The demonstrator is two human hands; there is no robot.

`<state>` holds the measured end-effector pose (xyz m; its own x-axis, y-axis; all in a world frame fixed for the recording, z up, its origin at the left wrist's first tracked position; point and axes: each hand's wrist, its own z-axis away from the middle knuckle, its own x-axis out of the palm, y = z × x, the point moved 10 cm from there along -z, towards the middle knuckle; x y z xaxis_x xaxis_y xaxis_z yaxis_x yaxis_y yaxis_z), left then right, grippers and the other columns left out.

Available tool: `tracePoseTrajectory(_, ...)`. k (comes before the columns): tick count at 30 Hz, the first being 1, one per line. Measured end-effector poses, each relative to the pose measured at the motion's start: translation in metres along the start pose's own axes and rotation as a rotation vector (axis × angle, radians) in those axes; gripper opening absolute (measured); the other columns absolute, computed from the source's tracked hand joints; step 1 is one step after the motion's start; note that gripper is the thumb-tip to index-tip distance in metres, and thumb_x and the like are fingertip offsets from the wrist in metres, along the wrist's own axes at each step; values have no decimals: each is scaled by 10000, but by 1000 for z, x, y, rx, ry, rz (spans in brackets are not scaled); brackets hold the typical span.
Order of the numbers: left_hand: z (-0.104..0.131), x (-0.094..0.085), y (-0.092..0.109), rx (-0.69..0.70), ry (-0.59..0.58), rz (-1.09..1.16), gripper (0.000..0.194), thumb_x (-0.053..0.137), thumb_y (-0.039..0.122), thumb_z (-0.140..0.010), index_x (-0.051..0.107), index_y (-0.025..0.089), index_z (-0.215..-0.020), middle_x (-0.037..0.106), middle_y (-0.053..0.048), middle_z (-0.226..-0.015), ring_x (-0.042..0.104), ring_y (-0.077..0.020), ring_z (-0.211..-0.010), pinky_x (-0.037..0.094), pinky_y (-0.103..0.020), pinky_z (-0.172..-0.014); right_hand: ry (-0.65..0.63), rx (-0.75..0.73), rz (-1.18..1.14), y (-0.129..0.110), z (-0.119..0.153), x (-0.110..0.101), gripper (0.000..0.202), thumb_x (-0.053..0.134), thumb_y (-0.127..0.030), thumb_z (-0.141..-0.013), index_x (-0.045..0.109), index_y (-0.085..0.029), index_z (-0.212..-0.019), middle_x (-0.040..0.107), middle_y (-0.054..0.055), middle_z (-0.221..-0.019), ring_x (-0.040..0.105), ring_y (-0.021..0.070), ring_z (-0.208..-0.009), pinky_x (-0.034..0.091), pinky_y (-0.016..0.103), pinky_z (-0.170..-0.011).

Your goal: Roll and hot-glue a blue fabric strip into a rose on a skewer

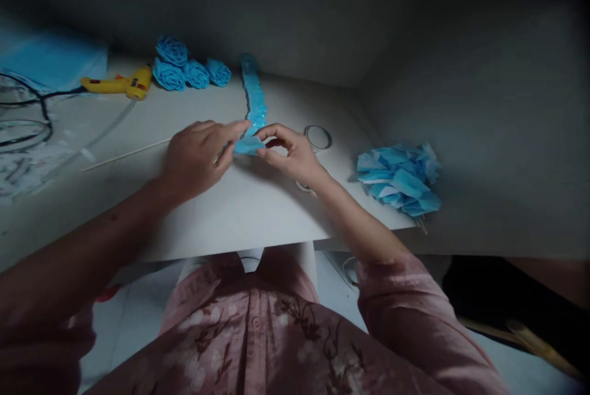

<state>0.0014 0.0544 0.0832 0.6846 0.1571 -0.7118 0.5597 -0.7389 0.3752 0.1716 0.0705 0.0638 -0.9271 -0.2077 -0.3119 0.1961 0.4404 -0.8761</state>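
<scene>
A long, ruffled blue crepe paper strip (255, 97) lies on the table, running from the back toward me. At its near end, a folded flap stands between my two hands. My left hand (196, 155) holds this end from the left, with the index finger and thumb at the paper. From the right, my right hand (290, 152) pinches the flap between thumb and fingers. A thin wooden stick (124, 155) passes out of sight beneath my left hand. Just beyond my right wrist lies a dark ring (319, 137); a pale loop (303, 187) shows partly under the forearm.
Several rolled blue paper roses (171, 74) stand at the back, beside a yellow glue gun (138, 83). Blue sheets (55, 60), a black cable (46, 112) and crumpled clear plastic (27, 168) are at left. Blue paper petals on sticks (399, 180) lie right, near the wall (498, 137).
</scene>
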Motion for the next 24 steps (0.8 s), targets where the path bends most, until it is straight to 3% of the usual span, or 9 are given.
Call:
tracePoseTrajectory(2,7,14,19,160,-142,-185,418,508,193,-1095,775,250,-1411,834,-83,-1034,774,-270,-1013,551,-397,-953,56,-73,104,-8,10,-25,465,837,-623,-942,802,-245,-1211,817,78,-1290,731,242,-1234,590,398,-1061)
tracePoseTrajectory(5,25,49,36,331,-417,-227,478,431,148,-1139,781,270,-1440,859,-67,-1058,792,-250,-999,540,-381,-943,219,-8,237,1,22,-89,410,710,-550,-1052,785,-246,-1317,834,85,-1274,765,242,-1189,605,409,-1039)
tracePoseTrajectory(7,34,65,40,363,-518,-207,497,408,160,-1158,764,262,-1489,865,-57,-1026,794,-241,-958,542,-374,-937,255,95,407,13,30,-125,340,684,-417,-1069,795,-201,-1306,851,100,-1215,785,246,-1108,614,404,-998)
tracePoseTrajectory(9,35,71,37,318,-534,-184,491,420,200,-1167,742,249,-1534,869,-60,-1031,795,-246,-945,550,-367,-928,202,209,652,24,38,-143,312,643,-281,-1076,818,-146,-1296,865,136,-1225,794,260,-1102,604,407,-1014)
tracePoseTrajectory(12,29,65,29,201,-472,-130,502,453,266,-1166,690,233,-1608,871,-83,-1103,801,-267,-989,570,-361,-918,44,377,984,38,52,-146,389,571,-137,-1084,814,-117,-1387,841,179,-1400,775,285,-1256,568,410,-1107)
tracePoseTrajectory(15,24,55,24,145,-395,-41,523,456,297,-1157,671,202,-1624,862,-114,-1205,802,-281,-1104,591,-367,-983,-34,489,1184,45,60,-143,471,576,-74,-1056,781,-138,-1476,793,170,-1522,721,307,-1396,541,401,-1162)
tracePoseTrajectory(19,19,47,18,139,-300,41,474,473,304,-1141,753,183,-1504,839,-139,-1334,775,-295,-1240,589,-401,-1111,-113,538,1217,57,60,-139,401,619,-101,-1053,813,-130,-1404,806,193,-1481,714,341,-1406,542,409,-1135)
tracePoseTrajectory(24,14,39,12,159,-164,104,402,506,281,-1133,824,189,-1362,843,-128,-1305,780,-286,-1225,611,-414,-1102,-86,537,1206,59,54,-146,274,623,-177,-1108,828,-130,-1283,838,196,-1374,728,311,-1348,546,372,-1079)
